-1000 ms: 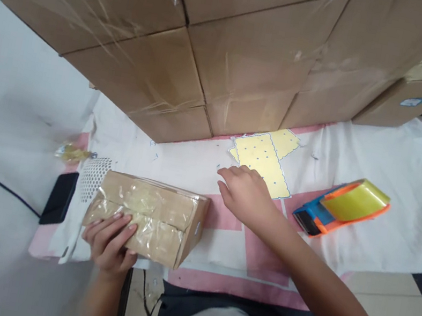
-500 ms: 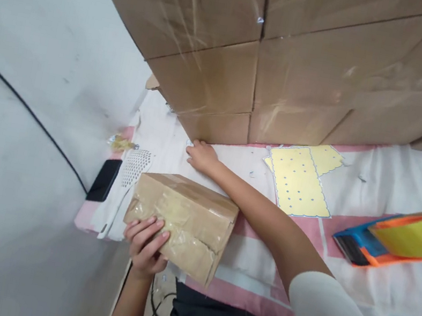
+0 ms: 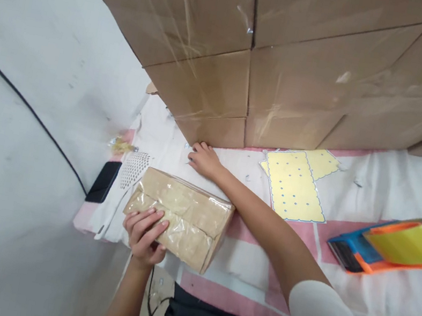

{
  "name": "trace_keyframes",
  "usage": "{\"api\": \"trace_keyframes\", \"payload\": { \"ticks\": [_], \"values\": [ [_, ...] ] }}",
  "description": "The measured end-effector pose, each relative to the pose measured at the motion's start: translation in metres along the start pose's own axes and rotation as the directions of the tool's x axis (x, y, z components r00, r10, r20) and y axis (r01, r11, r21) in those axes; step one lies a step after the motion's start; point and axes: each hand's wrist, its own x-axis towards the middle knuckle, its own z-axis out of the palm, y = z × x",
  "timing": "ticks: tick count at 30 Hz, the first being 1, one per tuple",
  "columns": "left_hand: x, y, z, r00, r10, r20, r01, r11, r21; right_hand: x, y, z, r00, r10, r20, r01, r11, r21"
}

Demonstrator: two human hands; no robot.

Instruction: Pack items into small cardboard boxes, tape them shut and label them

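The left hand (image 3: pixel 144 236) grips the near left corner of the box (image 3: pixel 179 218); the fingers (image 3: pixel 151 221) lie curled over the taped top face and the thumb is under the near edge. The box is a small brown carton wrapped in clear tape, lying flat on the cloth (image 3: pixel 387 178), near the front edge of the table.

The right hand (image 3: pixel 204 159) reaches across, beyond the box, to the foot of the carton stack (image 3: pixel 254 51). Its fingers are loosely bent with the tips down on the cloth; whether they pinch anything cannot be told. The forearm passes just beside the far right corner of the box.

A yellow sheet (image 3: pixel 296 186) with blue dots lies right of the right hand, against the stack. A tape dispenser (image 3: pixel 391 247) in blue, orange and yellow lies farther right. A phone (image 3: pixel 103 188) lies left of the box, with a white perforated tool (image 3: pixel 133 169) beside it.
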Motion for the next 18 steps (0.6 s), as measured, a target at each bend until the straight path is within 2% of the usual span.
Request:
{"api": "trace_keyframes", "payload": {
  "ticks": [5,9,11,12,14,15,16,17,18],
  "values": [
    [0.003,0.001,-0.005,0.999,-0.004,0.041,0.005,1.000,-0.019,-0.002,0.003,0.002,0.998,0.028,-0.051,-0.023,0.995,0.097],
    [0.040,-0.010,-0.025,0.968,0.073,0.242,-0.032,0.985,-0.172,-0.009,0.007,0.000,0.987,0.084,-0.136,-0.045,0.963,0.267],
    [0.069,-0.027,-0.033,0.947,0.079,0.312,0.000,0.970,-0.244,-0.011,0.009,-0.002,0.980,0.116,-0.164,-0.050,0.932,0.360],
    [0.085,-0.040,-0.033,0.949,0.034,0.313,0.038,0.975,-0.221,-0.011,0.009,-0.002,0.974,0.135,-0.180,-0.051,0.912,0.406],
    [0.117,-0.073,-0.020,0.945,-0.148,0.291,0.179,0.981,-0.082,-0.010,0.011,-0.003,0.955,0.180,-0.235,-0.042,0.867,0.496],
    [0.132,-0.093,-0.007,0.916,-0.282,0.285,0.299,0.954,-0.019,-0.009,0.012,-0.003,0.941,0.208,-0.269,-0.033,0.843,0.537],
    [0.146,-0.113,0.011,0.850,-0.410,0.332,0.426,0.904,0.024,-0.008,0.014,-0.003,0.922,0.242,-0.302,-0.026,0.817,0.576],
    [0.158,-0.132,0.031,0.772,-0.478,0.419,0.508,0.860,0.046,-0.007,0.016,-0.003,0.901,0.282,-0.330,-0.022,0.790,0.613],
    [0.167,-0.150,0.053,0.700,-0.493,0.517,0.545,0.837,0.060,-0.006,0.017,-0.003,0.879,0.324,-0.350,-0.022,0.760,0.649]
  ]
}}
